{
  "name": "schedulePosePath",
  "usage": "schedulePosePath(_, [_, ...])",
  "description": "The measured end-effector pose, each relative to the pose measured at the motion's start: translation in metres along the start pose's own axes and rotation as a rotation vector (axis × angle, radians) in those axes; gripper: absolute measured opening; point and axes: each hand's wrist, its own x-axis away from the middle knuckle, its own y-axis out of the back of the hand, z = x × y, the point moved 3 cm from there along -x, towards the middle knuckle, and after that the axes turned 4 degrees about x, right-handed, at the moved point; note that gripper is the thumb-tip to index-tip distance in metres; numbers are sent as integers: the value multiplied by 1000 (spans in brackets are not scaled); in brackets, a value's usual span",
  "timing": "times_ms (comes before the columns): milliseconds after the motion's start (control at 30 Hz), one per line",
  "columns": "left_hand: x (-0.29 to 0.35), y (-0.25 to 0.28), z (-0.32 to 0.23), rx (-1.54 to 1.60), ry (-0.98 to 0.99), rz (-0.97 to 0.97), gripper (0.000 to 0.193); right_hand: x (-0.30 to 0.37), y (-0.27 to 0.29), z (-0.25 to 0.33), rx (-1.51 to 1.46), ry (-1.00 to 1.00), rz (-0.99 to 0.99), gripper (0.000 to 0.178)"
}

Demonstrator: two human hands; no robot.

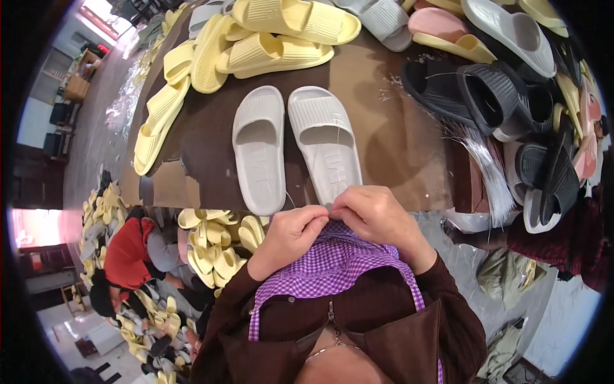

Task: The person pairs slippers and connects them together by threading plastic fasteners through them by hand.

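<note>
FLOOR (93, 160): grey | FURNITURE: brown wooden cabinet (77, 88), upper left | LIGHT: bright window (97, 17), upper left; pinkish-white opening (35, 228), left

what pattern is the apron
The apron is purple-and-white checked, best seen in the head view.

I log remotely: bare left hand (289, 232), bare right hand (376, 214), fingertips (320, 211) pinched, close together; brown-sleeved forearms (240, 288) angled inward.

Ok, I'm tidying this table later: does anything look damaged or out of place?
Yes: the dark brown tabletop covering looks torn at its near-left corner, with a ragged edge baring a lighter patch. At the right, a bundle of clear strands splays untidily.
</note>
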Motion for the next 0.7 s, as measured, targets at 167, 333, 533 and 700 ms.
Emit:
schedulePosePath(167, [16,3,8,-1,44,78,12,3,-11,2,-28,-58,139,7])
schedulePosePath(333, [5,5,19,29,83,174,11,1,-14,-1,26,-117,214,5])
schedulePosePath(533, [11,-2,24,190,151,260,11,7,-9,10,47,-163,293,5])
schedulePosePath(700, [17,-4,25,172,201,259,12,11,-14,8,65,-161,309,5])
